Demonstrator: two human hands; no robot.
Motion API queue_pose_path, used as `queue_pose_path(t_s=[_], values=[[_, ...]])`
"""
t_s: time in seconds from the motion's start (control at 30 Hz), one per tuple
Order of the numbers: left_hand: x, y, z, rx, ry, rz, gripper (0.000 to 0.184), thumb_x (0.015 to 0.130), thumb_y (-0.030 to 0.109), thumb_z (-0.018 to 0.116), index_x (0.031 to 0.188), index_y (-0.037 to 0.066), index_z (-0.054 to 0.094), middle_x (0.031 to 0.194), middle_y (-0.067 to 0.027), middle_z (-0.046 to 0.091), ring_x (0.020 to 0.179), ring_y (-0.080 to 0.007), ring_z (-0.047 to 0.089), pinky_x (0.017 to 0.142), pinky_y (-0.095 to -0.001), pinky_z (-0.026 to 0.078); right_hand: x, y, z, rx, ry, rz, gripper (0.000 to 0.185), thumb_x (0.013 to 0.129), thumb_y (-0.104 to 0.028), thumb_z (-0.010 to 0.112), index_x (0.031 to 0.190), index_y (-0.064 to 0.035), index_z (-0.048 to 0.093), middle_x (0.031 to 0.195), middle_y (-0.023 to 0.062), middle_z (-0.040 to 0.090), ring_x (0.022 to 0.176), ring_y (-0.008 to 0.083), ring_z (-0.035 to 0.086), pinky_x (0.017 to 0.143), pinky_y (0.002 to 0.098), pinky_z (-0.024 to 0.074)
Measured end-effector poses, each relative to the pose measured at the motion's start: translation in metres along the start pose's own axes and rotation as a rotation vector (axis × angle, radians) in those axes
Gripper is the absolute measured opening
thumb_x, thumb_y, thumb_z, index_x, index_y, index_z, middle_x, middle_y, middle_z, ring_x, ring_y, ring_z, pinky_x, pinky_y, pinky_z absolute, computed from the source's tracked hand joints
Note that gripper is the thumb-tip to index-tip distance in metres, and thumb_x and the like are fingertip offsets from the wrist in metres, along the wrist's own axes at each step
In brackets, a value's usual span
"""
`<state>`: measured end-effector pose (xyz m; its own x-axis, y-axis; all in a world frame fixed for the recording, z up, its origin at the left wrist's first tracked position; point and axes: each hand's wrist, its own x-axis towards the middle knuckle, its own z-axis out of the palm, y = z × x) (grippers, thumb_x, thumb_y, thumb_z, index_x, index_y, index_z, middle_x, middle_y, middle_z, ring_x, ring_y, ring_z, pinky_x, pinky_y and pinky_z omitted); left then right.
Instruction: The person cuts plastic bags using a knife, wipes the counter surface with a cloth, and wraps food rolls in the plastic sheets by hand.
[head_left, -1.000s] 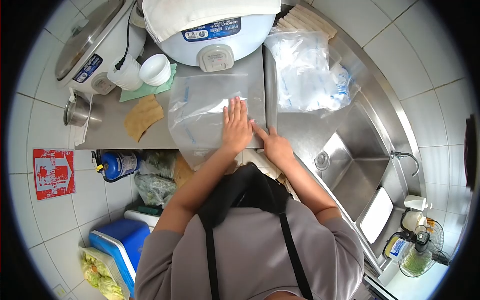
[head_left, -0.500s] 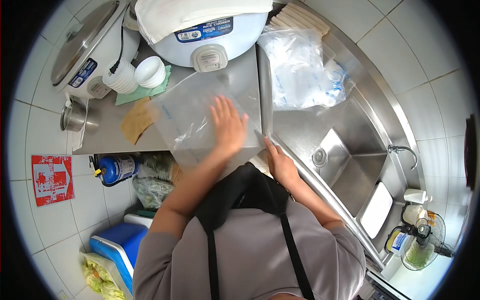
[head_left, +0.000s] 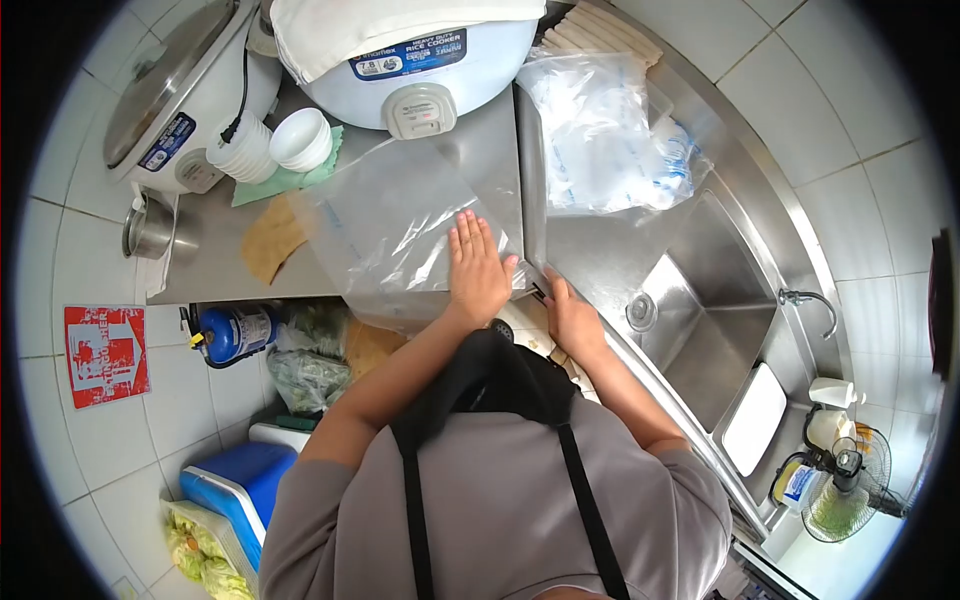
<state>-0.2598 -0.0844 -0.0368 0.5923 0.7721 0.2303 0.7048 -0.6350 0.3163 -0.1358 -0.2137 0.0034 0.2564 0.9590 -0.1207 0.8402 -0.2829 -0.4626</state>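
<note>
A clear plastic bag (head_left: pixel 385 220) lies on the steel counter, its near side hanging over the front edge. My left hand (head_left: pixel 481 282) rests flat on the bag's right part, fingers stretched out. Close to the bag's right corner, my right hand (head_left: pixel 573 322) is closed around a thin dark tool (head_left: pixel 541 292). Its fingers hide most of the tool, so I cannot make out its exact kind.
Rice cookers (head_left: pixel 420 75) stand behind the bag, with white foam cups (head_left: pixel 300 140) and brown paper (head_left: pixel 272 238) to the left. On the right, a pack of plastic bags (head_left: pixel 600 135) lies beside the sink (head_left: pixel 700 330). A fire extinguisher (head_left: pixel 228 335) is below.
My left hand has slid right and slightly nearer across the bag, wrinkling it. My right hand has shifted a little right and nearer with the dark tool, which now shows more.
</note>
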Motion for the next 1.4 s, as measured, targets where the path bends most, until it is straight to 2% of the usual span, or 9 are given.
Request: queue_pose_path(t_s=[0.13,0.53,0.73,0.83,0.93,1.13,1.23,1.33,1.4], values=[[0.001,0.001,0.0,0.003,-0.003,-0.003,0.075,0.089,0.039,0.048,0.133,-0.018,0.027,0.144,-0.0341,0.019,0.139,-0.0412,0.012,0.113,-0.0489,0.007,0.01,-0.008,0.003,0.004,-0.019,-0.003,0.043,0.09,-0.015,0.049,0.129,-0.0065,0.033,0.112,0.0238,0.058,0.079,0.0423,0.061,0.069,0.0501,0.0485],[0.001,0.001,0.001,-0.016,0.01,0.007,0.086,0.087,0.046,0.049,0.135,-0.019,0.02,0.143,-0.0369,0.016,0.138,-0.0456,0.01,0.112,-0.0522,0.006,0.022,-0.011,-0.009,-0.036,0.009,-0.094,0.037,0.09,-0.012,0.046,0.125,-0.0063,0.037,0.109,0.0205,0.056,0.074,0.0393,0.062,0.061,0.0469,0.0507],[0.003,-0.002,-0.004,-0.026,-0.033,-0.012,0.083,0.087,0.042,0.05,0.136,-0.018,0.019,0.145,-0.0352,0.016,0.139,-0.043,0.01,0.113,-0.0501,0.006,0.033,-0.012,-0.006,-0.085,-0.021,-0.122,0.054,0.082,-0.004,0.048,0.133,-0.0177,0.037,0.107,0.0202,0.055,0.072,0.0392,0.063,0.062,0.0474,0.0518],[0.004,-0.012,-0.011,-0.223,-0.041,0.137,0.082,0.085,0.04,0.052,0.136,-0.016,0.021,0.146,-0.0331,0.016,0.139,-0.0412,0.01,0.113,-0.0492,0.006,0.015,-0.004,0.001,-0.098,0.03,-0.098,0.061,0.08,-0.003,0.048,0.137,-0.0222,0.036,0.106,0.0199,0.054,0.07,0.0397,0.063,0.062,0.0478,0.0517],[0.004,-0.012,-0.005,0.041,-0.061,0.076,0.083,0.084,0.042,0.054,0.136,-0.015,0.025,0.146,-0.032,0.017,0.14,-0.0403,0.01,0.113,-0.0502,0.006,-0.002,0.0,0.01,-0.096,0.001,-0.027,0.051,0.087,-0.008,0.047,0.135,-0.0221,0.04,0.102,0.0182,0.056,0.071,0.0398,0.061,0.062,0.0482,0.0502],[-0.007,-0.01,0.003,-0.074,-0.022,0.087,0.088,0.082,0.047,0.057,0.135,-0.016,0.027,0.146,-0.0321,0.018,0.14,-0.04,0.011,0.112,-0.0517,0.006,0.007,-0.006,0.007,-0.024,0.016,-0.032,0.05,0.089,-0.012,0.048,0.137,-0.0172,0.034,0.106,0.0185,0.057,0.073,0.0396,0.062,0.062,0.0478,0.0503],[-0.006,-0.008,0.002,-0.059,-0.032,0.049,0.091,0.081,0.049,0.057,0.135,-0.016,0.025,0.146,-0.0321,0.018,0.14,-0.0402,0.011,0.112,-0.0511,0.006,0.013,-0.006,0.007,-0.069,0.035,-0.052,0.061,0.081,-0.002,0.048,0.138,-0.0154,0.03,0.104,0.0184,0.055,0.074,0.0388,0.062,0.063,0.0474,0.0508],[-0.005,-0.006,0.0,-0.061,-0.038,0.011,0.094,0.081,0.051,0.056,0.136,-0.016,0.022,0.146,-0.0323,0.016,0.14,-0.0397,0.01,0.113,-0.0507,0.005,0.009,-0.001,0.0,-0.032,0.041,-0.024,0.049,0.088,-0.011,0.05,0.134,-0.0135,0.034,0.107,0.0183,0.057,0.074,0.0398,0.062,0.062,0.0472,0.05],[-0.005,-0.005,0.0,-0.046,-0.048,0.003,0.095,0.081,0.052,0.055,0.137,-0.016,0.021,0.146,-0.0324,0.016,0.14,-0.0395,0.009,0.113,-0.0505,0.004,0.008,0.0,-0.001,-0.022,0.033,-0.019,0.047,0.088,-0.011,0.05,0.133,-0.0135,0.035,0.107,0.0184,0.057,0.076,0.0399,0.062,0.064,0.0476,0.0497]])
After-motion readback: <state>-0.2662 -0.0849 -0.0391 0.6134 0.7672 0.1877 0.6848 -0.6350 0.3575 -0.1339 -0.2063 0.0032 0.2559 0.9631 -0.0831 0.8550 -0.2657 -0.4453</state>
